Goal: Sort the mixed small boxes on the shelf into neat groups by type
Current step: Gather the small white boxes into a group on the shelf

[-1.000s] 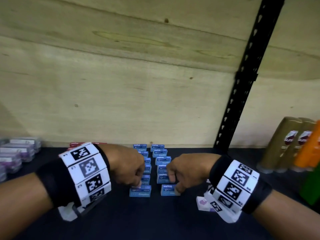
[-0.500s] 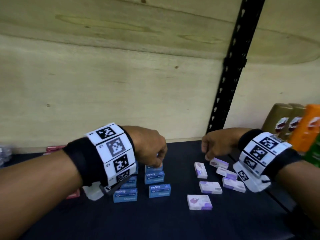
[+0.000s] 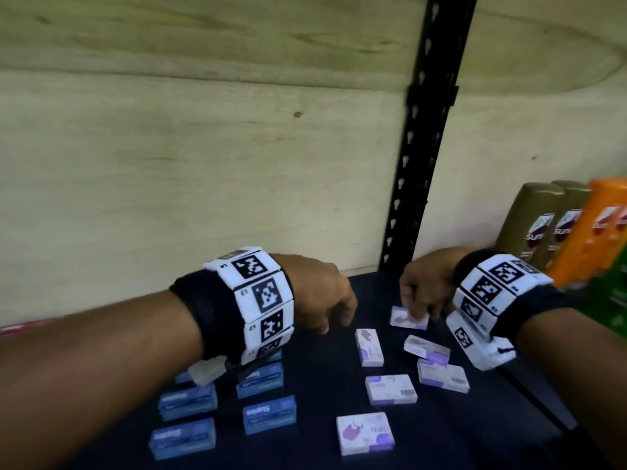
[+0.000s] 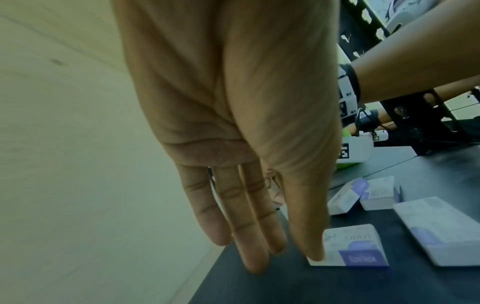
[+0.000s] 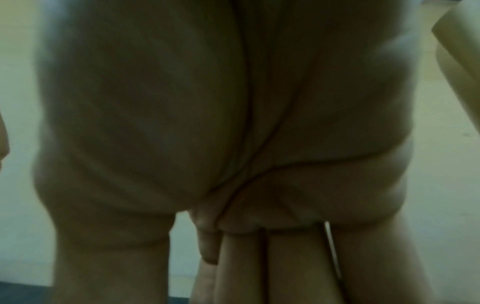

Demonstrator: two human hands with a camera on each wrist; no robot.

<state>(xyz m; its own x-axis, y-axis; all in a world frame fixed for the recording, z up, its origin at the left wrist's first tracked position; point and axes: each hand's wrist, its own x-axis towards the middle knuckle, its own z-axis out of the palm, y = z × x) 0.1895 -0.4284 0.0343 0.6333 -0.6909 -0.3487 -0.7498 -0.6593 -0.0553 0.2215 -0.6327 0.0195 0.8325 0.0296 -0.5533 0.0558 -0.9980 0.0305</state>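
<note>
Blue staples boxes (image 3: 269, 415) stand in two rows at lower left on the dark shelf (image 3: 475, 435). Several white-and-purple boxes (image 3: 390, 389) lie scattered to their right, at mixed angles. My left hand (image 3: 334, 325) hovers between the two groups with straight fingers and holds nothing. In the left wrist view that hand (image 4: 285, 261) hangs just above a white-and-purple box (image 4: 350, 246). My right hand (image 3: 422, 313) reaches down onto the farthest white-and-purple box (image 3: 402, 318), fingertips on its right end. The right wrist view shows the hand (image 5: 272, 267) with straight fingers, tips cut off.
A black perforated upright (image 3: 427, 130) stands against the wooden back panel (image 3: 203, 164). Gold bottles (image 3: 536, 225) and an orange one (image 3: 597, 232) stand at the right. Red boxes (image 3: 20, 325) show at the far left edge.
Both hands left the blue rows and moved right. The left hand now hangs open by the white-and-purple boxes, and the right hand has come down onto the farthest one.
</note>
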